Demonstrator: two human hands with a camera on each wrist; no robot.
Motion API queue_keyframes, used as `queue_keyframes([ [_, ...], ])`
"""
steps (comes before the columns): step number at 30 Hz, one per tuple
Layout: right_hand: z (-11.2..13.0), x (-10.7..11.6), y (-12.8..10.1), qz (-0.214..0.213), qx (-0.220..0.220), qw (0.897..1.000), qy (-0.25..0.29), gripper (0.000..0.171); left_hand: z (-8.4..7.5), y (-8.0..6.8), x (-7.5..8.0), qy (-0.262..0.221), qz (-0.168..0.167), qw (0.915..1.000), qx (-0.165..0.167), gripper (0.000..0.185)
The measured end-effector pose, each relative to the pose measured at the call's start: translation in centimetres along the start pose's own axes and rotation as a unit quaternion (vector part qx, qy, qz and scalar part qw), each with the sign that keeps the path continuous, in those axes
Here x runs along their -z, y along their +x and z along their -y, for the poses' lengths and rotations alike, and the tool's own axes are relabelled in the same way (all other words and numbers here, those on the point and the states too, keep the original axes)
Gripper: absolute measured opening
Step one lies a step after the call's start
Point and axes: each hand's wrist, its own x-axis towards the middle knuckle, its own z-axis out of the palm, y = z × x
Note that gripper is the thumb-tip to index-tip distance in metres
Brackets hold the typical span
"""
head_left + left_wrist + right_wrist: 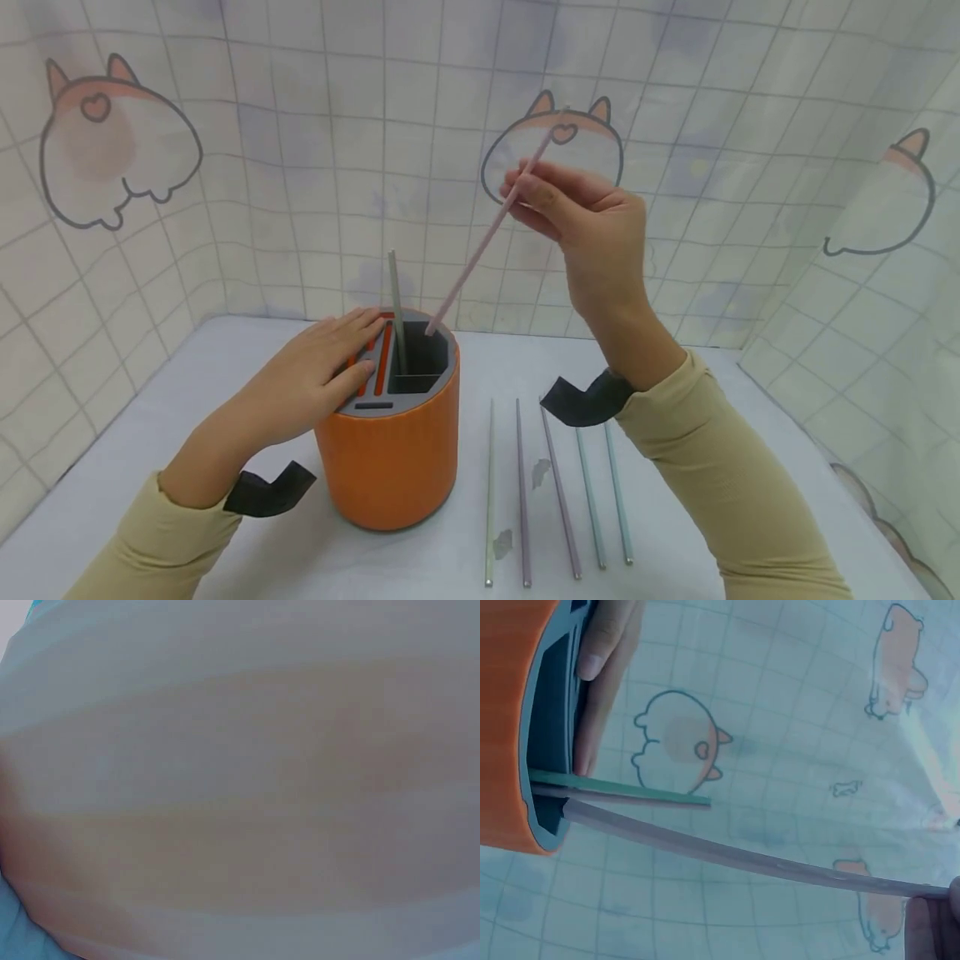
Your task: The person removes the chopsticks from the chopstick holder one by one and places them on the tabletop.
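Nearest: five loose chopsticks lying side by side on the white table, just right of the orange holder.

Left hand lies flat on the holder's grey top insert, fingers straight, gripping nothing; fingertips reach across the slots. The left wrist view is just blur, nothing usable.

A grey-green chopstick stands in the open compartment, leaning a little.

Right hand is raised above and right of the holder, thumb and fingertips pinching a pink chopstick near its upper end. It slants down-left; the lower tip sits at the compartment's back rim, beside the grey-green one.

Behind: grid-pattern backdrop with cartoon prints.
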Motion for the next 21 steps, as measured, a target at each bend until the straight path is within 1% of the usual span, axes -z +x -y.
queue_keyframes([
  [2, 0.8, 0.5, 0.3, -0.019, 0.008, 1.000, 0.014, 0.012, 0.0, 0.0, 0.0, -0.001, 0.002, 1.0000, 0.003, 0.057],
  [5, 1.9, 1.4, 0.6, -0.050, 0.000, 0.998, 0.041, 0.013, 0.0, 0.0, 0.0, -0.002, 0.002, 1.0000, 0.004, 0.056],
  [9, 2.9, 3.0, 0.9, -0.080, -0.011, 0.996, 0.048, 0.019, 0.0, 0.0, 0.1, -0.002, 0.000, 1.0000, -0.002, 0.057],
  [13, 3.2, 5.2, 0.8, -0.096, -0.030, 0.995, 0.023, 0.026, 0.1, 0.1, 0.0, -0.003, -0.003, 1.0000, -0.004, 0.056],
  [16, 2.9, 7.1, 0.5, -0.099, -0.056, 0.993, -0.006, 0.030, 0.2, 0.0, -0.1, -0.004, -0.005, 1.0000, -0.004, 0.056],
  [21, 1.6, 10.6, -0.4, -0.095, -0.100, 0.988, -0.069, 0.026, 0.2, 0.0, -0.2, -0.001, -0.004, 1.0000, -0.001, 0.056],
])
